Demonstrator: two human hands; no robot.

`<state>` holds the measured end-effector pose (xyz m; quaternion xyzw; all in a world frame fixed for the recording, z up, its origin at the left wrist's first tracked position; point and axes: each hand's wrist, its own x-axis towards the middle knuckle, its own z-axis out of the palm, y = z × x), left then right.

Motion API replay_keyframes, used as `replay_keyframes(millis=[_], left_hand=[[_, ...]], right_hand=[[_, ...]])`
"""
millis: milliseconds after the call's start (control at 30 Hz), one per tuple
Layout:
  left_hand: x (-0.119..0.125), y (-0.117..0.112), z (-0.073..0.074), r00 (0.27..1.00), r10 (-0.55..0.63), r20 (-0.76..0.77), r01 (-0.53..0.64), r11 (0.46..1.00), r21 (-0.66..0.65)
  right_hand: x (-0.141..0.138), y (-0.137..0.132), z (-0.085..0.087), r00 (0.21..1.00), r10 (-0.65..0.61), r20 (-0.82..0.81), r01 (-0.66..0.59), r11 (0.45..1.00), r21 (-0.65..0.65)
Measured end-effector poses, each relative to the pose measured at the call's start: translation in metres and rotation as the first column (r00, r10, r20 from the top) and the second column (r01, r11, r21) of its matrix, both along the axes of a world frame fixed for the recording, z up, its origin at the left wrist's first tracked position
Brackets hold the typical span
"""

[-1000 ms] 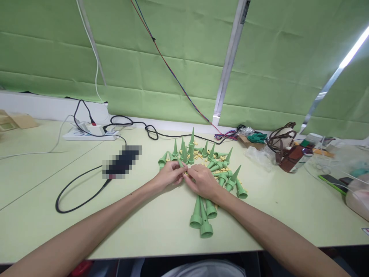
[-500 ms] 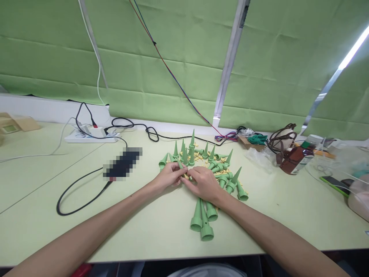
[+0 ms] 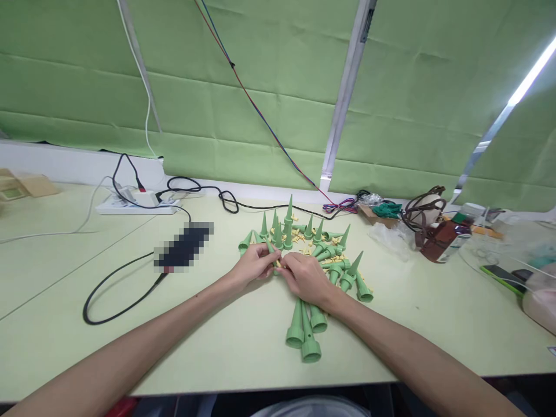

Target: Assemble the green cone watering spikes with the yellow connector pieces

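My left hand [image 3: 252, 264] is closed around a green plant watering spike [image 3: 270, 247], its pointed end up and tilted to the left. A small yellow valve piece [image 3: 278, 263] shows at the spike's side, between the two hands. My right hand [image 3: 306, 277] pinches at this yellow piece; its fingertips are partly hidden. Several green spikes [image 3: 289, 214] stand point-up behind the hands, with loose yellow valve pieces [image 3: 304, 236] scattered among them. More spikes [image 3: 335, 270] lie in a heap to the right. In front of my right wrist lie 3 spikes [image 3: 311, 350].
On the left lie a blurred-out dark device [image 3: 185, 246] with a black cable and a white power strip [image 3: 136, 207]. To the right are a brown bottle [image 3: 445, 240], a plastic bag [image 3: 393, 240] and a green-edged phone-like object [image 3: 504, 279]. The table's front edge runs below my forearms.
Both hands stay at nearly the same spot on the spike. The right fingers have shifted slightly at the yellow valve piece. The view has moved a little.
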<state>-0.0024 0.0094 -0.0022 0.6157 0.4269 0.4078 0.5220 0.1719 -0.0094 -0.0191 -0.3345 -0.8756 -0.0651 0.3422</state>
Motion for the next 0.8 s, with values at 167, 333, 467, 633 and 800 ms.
replay_keyframes(millis=[167,333,467,633,800], left_hand=[[0.0005,-0.0008,0.0016,1.0,-0.01,-0.019,0.01,1.0,0.003],[-0.0002,-0.0001,0.0006,0.999,-0.017,-0.038,0.019,0.999,0.03],[-0.0013,0.0013,-0.0018,0.999,-0.015,-0.044,0.017,0.999,0.033],[-0.0023,0.0026,-0.0026,0.998,-0.019,-0.063,0.021,0.999,0.037],[-0.0014,0.0013,-0.0001,0.996,-0.014,-0.084,0.018,0.999,0.045]], right_hand=[[0.0011,0.0026,-0.0024,1.0,-0.007,0.006,0.007,0.999,0.033],[0.0004,0.0032,-0.0032,0.999,-0.026,0.022,0.025,0.998,0.053],[-0.0006,0.0032,-0.0025,0.999,-0.036,0.028,0.034,0.997,0.069],[-0.002,0.0028,-0.0019,0.998,-0.053,0.036,0.05,0.995,0.086],[-0.0028,0.0028,-0.0021,0.997,-0.064,0.037,0.06,0.994,0.086]])
